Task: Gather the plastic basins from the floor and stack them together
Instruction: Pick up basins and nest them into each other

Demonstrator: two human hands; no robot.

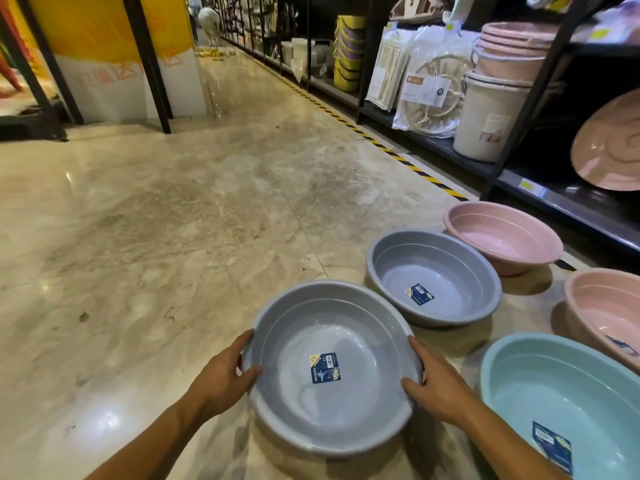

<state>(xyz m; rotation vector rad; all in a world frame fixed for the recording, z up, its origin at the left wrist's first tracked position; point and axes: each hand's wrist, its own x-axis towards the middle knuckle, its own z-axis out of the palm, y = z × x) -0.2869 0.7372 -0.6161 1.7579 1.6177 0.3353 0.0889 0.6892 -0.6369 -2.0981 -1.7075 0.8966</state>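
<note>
A grey plastic basin [301,320] with a blue label inside is low in the middle of the view. My left hand [228,372] grips its left rim, thumb hooked inside. My right hand [433,379] grips its right rim the same way. Whether the basin rests on the floor or is lifted, I cannot tell. A second grey basin [433,268] sits on the floor just behind it to the right. Further right lie a pink basin [502,233], another pink basin [602,306] cut by the frame edge, and a teal basin [554,393] at the lower right.
Black shelving [519,174] runs along the right with stacked pink and beige tubs [509,53], yellow buckets [348,53] and packaged goods. Yellow-black tape [398,155] marks the floor edge. A yellow-white pillar [114,57] stands at the left, with open marble floor [156,220] between.
</note>
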